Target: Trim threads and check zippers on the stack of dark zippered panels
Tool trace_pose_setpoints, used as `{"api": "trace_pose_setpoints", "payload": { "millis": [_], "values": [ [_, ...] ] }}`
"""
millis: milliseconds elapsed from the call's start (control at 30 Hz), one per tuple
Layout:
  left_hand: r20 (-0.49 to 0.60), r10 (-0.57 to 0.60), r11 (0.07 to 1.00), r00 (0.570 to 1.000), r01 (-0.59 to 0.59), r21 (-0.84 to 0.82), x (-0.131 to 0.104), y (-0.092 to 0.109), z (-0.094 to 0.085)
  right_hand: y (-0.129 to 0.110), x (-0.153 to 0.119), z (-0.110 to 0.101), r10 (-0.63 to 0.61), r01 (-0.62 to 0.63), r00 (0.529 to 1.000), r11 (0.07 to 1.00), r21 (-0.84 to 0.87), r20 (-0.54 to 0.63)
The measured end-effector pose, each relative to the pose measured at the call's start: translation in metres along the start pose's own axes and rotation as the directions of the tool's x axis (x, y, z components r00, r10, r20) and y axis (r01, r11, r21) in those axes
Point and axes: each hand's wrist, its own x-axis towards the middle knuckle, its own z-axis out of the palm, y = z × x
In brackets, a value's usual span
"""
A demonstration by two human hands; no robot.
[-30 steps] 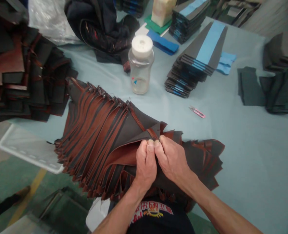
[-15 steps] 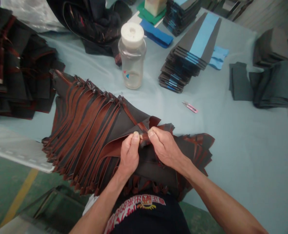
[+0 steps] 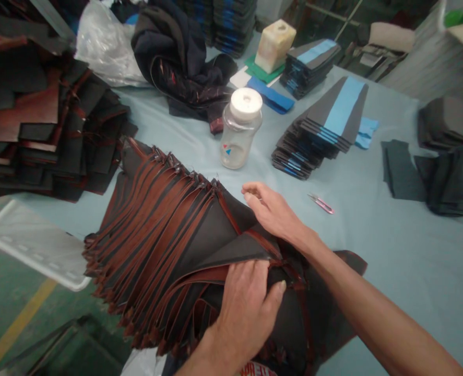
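Your two hands are apart from each other. Your left hand (image 3: 250, 305) lies over the raised edge of the top piece (image 3: 235, 248), its fingers bent across that edge and its thumb spread away from them. Your right hand (image 3: 274, 211) is farther out, at the far edge of the same dark material, loosely curved, with thumb and forefinger slightly parted and nothing visible between them; you cannot tell whether its underside touches the pieces. The top piece lies near you, at the right of a long overlapping row of dark-and-brown pieces (image 3: 156, 209) fanned across the near edge of the worktop (image 3: 403, 266). Small tufts stick up along the row's far edge.

Just beyond the row stands a clear bottle (image 3: 237, 141) with a white lid (image 3: 246, 103), upright. To your right lie pink-handled snips (image 3: 322, 203), apart from both hands. Past them sits a leaning stack of dark pieces with light-blue strips (image 3: 325, 122). Dark grey pieces (image 3: 403, 169) lie at the far right. On your left is a large, untidy pile of dark and brown pieces (image 3: 39, 120), with a clear plastic bag (image 3: 102, 47) and dark cloth (image 3: 176, 47) behind.
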Motion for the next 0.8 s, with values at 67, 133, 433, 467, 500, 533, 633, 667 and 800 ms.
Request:
{"api": "trace_pose_setpoints", "payload": {
  "millis": [67,133,433,467,500,533,633,667,800],
  "values": [
    [0.042,0.046,0.997,0.998,-0.048,0.059,-0.008,0.002,-0.007,0.000,0.023,0.024,0.076,-0.067,0.992,0.994,-0.083,0.104],
    [0.026,0.067,0.996,0.997,-0.069,0.052,-0.011,-0.002,-0.021,0.001,0.033,0.047,0.062,-0.040,0.992,0.981,-0.189,0.112],
    [-0.292,-0.014,0.973,0.956,0.081,0.216,0.054,-0.088,-0.083,0.025,0.008,0.086,-0.110,0.074,0.977,0.979,-0.190,-0.183],
    [-0.283,0.001,0.962,0.959,0.076,0.263,0.062,-0.095,-0.081,0.027,0.005,0.087,-0.122,0.084,0.968,0.980,-0.178,-0.219],
    [-0.286,0.017,0.949,0.958,0.075,0.308,0.068,-0.100,-0.078,0.027,0.003,0.087,-0.136,0.095,0.958,0.981,-0.170,-0.252],
    [-0.292,0.027,0.936,0.956,0.079,0.343,0.072,-0.103,-0.075,0.027,0.002,0.087,-0.151,0.109,0.949,0.980,-0.165,-0.275],
    [-0.316,0.055,0.909,0.947,0.083,0.408,0.074,-0.103,-0.069,0.026,-0.001,0.086,-0.190,0.138,0.929,0.974,-0.177,-0.318],
    [-0.317,0.070,0.900,0.946,0.077,0.430,0.074,-0.102,-0.068,0.025,-0.003,0.085,-0.201,0.145,0.922,0.972,-0.186,-0.331],
    [-0.343,0.098,0.862,0.934,0.093,0.498,0.069,-0.098,-0.065,0.020,-0.014,0.080,-0.281,0.212,0.892,0.952,-0.223,-0.353]
  ]
}}
